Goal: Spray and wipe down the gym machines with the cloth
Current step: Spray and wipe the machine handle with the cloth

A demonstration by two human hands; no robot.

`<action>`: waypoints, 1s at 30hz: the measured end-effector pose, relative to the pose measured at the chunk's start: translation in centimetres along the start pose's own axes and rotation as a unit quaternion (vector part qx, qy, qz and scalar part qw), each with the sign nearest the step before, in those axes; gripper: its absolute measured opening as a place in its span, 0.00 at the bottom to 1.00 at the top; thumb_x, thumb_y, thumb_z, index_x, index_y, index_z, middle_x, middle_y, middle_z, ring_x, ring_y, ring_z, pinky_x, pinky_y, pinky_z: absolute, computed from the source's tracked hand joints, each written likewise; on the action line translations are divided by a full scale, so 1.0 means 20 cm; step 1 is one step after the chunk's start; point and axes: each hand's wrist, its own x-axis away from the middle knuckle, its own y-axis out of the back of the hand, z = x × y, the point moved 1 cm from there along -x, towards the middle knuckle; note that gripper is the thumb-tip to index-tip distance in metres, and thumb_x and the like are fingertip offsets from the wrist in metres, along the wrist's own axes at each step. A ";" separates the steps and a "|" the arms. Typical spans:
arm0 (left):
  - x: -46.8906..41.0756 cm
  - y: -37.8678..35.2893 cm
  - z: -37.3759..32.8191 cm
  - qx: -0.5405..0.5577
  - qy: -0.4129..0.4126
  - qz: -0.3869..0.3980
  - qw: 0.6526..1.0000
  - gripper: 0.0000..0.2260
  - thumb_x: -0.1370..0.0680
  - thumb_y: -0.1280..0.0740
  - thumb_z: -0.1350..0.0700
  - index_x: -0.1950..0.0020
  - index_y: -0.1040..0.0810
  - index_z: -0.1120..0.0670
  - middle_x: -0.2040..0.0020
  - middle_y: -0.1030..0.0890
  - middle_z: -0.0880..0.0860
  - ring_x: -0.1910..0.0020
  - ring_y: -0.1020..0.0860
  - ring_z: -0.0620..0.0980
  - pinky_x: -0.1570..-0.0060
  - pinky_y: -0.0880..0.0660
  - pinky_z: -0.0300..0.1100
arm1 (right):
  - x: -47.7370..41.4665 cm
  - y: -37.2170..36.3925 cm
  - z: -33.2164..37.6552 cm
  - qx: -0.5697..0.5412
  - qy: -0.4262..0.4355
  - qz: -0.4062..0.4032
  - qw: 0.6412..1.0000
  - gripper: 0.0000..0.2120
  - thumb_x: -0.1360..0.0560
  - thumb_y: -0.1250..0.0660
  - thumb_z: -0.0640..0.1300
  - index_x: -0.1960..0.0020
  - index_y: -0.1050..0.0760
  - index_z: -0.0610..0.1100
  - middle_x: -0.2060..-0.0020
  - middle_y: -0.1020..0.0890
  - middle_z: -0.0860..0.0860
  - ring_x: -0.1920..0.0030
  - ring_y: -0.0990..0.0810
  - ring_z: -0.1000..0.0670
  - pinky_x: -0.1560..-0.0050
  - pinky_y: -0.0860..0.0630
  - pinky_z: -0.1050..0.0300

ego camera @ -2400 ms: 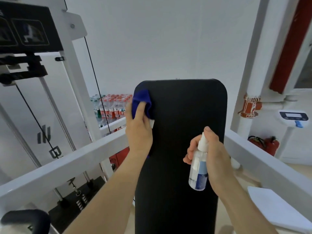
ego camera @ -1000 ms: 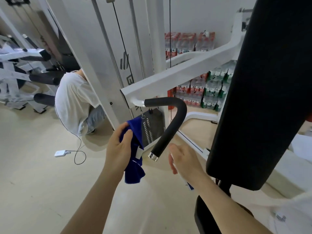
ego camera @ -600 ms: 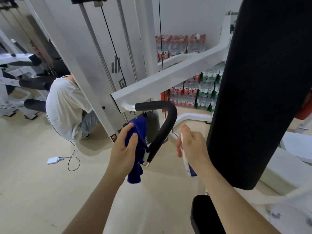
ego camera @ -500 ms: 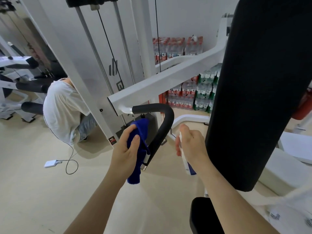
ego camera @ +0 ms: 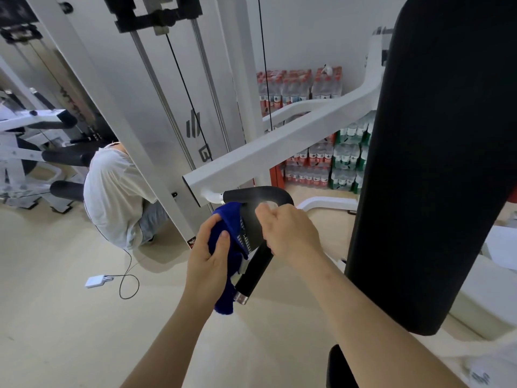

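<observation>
A black curved handle [ego camera: 253,274] hangs from the white machine arm [ego camera: 279,152] in the middle of the view. My left hand [ego camera: 208,259] grips a blue cloth [ego camera: 223,299] just left of the handle's lower leg, close against it. Raised to the handle's bend, my right hand [ego camera: 291,233] is curled into a fist around the spray bottle, which the fingers almost wholly hide. A faint white mist lies over the top of the handle. The tall black back pad [ego camera: 433,163] fills the right side.
A person in a white shirt [ego camera: 117,197] crouches behind the slanted white frame post at left. Packs of water bottles [ego camera: 307,163] are stacked against the far wall. A white charger with a cord [ego camera: 96,281] lies on the beige floor. More machines stand at far left.
My view turned from the back pad to the handle. My right hand rose with the bottle from below the handle to its bend, and mist has appeared. The cloth hand stayed beside the handle.
</observation>
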 end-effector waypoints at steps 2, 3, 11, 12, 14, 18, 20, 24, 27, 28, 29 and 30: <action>-0.02 0.01 0.01 0.007 0.002 -0.004 1.000 0.14 0.17 0.41 0.56 0.42 0.28 0.35 0.46 0.21 0.44 0.51 0.20 0.49 0.51 0.21 0.48 | -0.03 -0.03 0.02 0.005 -0.002 -0.009 1.000 0.28 0.21 0.49 0.58 0.66 0.25 0.40 0.69 0.18 0.43 0.71 0.24 0.48 0.63 0.23 0.53; -0.02 0.01 0.01 0.009 0.006 -0.006 1.000 0.14 0.17 0.40 0.56 0.42 0.27 0.36 0.46 0.21 0.45 0.52 0.20 0.50 0.53 0.21 0.48 | -0.04 -0.04 0.03 -0.003 -0.007 -0.010 1.000 0.28 0.21 0.49 0.59 0.66 0.24 0.40 0.69 0.18 0.43 0.71 0.23 0.49 0.62 0.23 0.53; -0.12 0.06 0.00 0.028 0.014 -0.036 0.999 0.14 0.19 0.38 0.58 0.38 0.26 0.41 0.48 0.21 0.42 0.50 0.21 0.51 0.52 0.23 0.44 | -0.03 -0.01 -0.05 -0.035 -0.046 -0.027 0.998 0.28 0.24 0.48 0.56 0.66 0.24 0.35 0.70 0.19 0.39 0.72 0.25 0.47 0.60 0.20 0.45; -0.14 0.06 -0.02 0.026 0.011 -0.038 0.999 0.15 0.19 0.38 0.59 0.37 0.26 0.41 0.46 0.22 0.44 0.52 0.21 0.49 0.55 0.24 0.41 | -0.03 0.00 -0.06 -0.066 -0.050 -0.031 0.996 0.28 0.24 0.47 0.56 0.66 0.23 0.34 0.70 0.19 0.38 0.72 0.24 0.47 0.59 0.19 0.43; -0.20 0.05 -0.06 0.018 0.005 -0.032 0.999 0.17 0.19 0.39 0.60 0.36 0.26 0.42 0.44 0.24 0.45 0.53 0.22 0.47 0.58 0.27 0.38 | -0.03 0.02 -0.07 -0.130 -0.061 -0.026 0.989 0.30 0.22 0.47 0.57 0.70 0.24 0.36 0.75 0.21 0.43 0.72 0.22 0.47 0.59 0.18 0.45; -0.32 0.01 -0.18 0.021 -0.014 0.010 1.000 0.20 0.22 0.37 0.62 0.38 0.26 0.40 0.43 0.27 0.41 0.46 0.25 0.50 0.50 0.24 0.45 | -0.02 0.06 -0.08 -0.186 -0.088 0.006 0.979 0.31 0.20 0.47 0.62 0.71 0.26 0.41 0.79 0.25 0.50 0.76 0.24 0.52 0.63 0.23 0.56; -0.38 -0.01 -0.23 0.012 -0.002 0.047 0.999 0.20 0.26 0.33 0.61 0.39 0.23 0.40 0.41 0.27 0.44 0.42 0.25 0.57 0.45 0.23 0.57 | -0.02 0.08 -0.09 -0.203 -0.082 0.026 0.975 0.29 0.21 0.45 0.64 0.63 0.23 0.41 0.77 0.24 0.50 0.76 0.24 0.53 0.66 0.24 0.59; -0.42 -0.04 -0.29 0.101 0.067 0.157 0.980 0.20 0.31 0.31 0.62 0.42 0.18 0.45 0.36 0.25 0.55 0.40 0.26 0.65 0.44 0.24 0.63 | -0.05 0.11 -0.07 -0.251 -0.055 0.086 0.963 0.13 0.25 0.30 0.52 0.44 0.24 0.48 0.62 0.19 0.49 0.72 0.22 0.54 0.69 0.24 0.61; -0.42 -0.03 -0.31 0.116 0.061 0.204 0.970 0.18 0.25 0.35 0.67 0.46 0.16 0.46 0.39 0.20 0.54 0.41 0.23 0.58 0.48 0.22 0.47 | -0.09 0.11 -0.04 -0.232 -0.077 0.059 0.968 0.02 0.25 0.30 0.42 0.53 0.20 0.44 0.70 0.19 0.49 0.75 0.23 0.54 0.72 0.26 0.62; -0.42 -0.02 -0.31 0.089 0.041 0.217 0.971 0.18 0.25 0.36 0.67 0.46 0.16 0.45 0.40 0.19 0.53 0.41 0.23 0.56 0.48 0.22 0.45 | -0.10 0.11 -0.04 -0.226 -0.079 0.039 0.970 0.02 0.25 0.31 0.40 0.56 0.20 0.44 0.73 0.21 0.51 0.75 0.23 0.54 0.73 0.27 0.63; -0.44 0.01 -0.32 0.061 0.024 0.220 0.973 0.18 0.24 0.35 0.67 0.46 0.16 0.44 0.40 0.19 0.52 0.41 0.23 0.55 0.47 0.22 0.45 | -0.11 0.11 -0.03 -0.219 -0.078 0.024 0.972 0.04 0.25 0.31 0.40 0.58 0.20 0.44 0.74 0.21 0.51 0.75 0.23 0.55 0.72 0.27 0.63; -0.45 0.03 -0.31 0.038 0.014 0.219 0.975 0.18 0.24 0.34 0.66 0.46 0.16 0.44 0.41 0.19 0.52 0.41 0.23 0.56 0.46 0.22 0.47 | -0.12 0.12 -0.03 -0.208 -0.071 0.014 0.976 0.04 0.25 0.32 0.40 0.58 0.21 0.45 0.73 0.21 0.52 0.74 0.23 0.56 0.71 0.28 0.64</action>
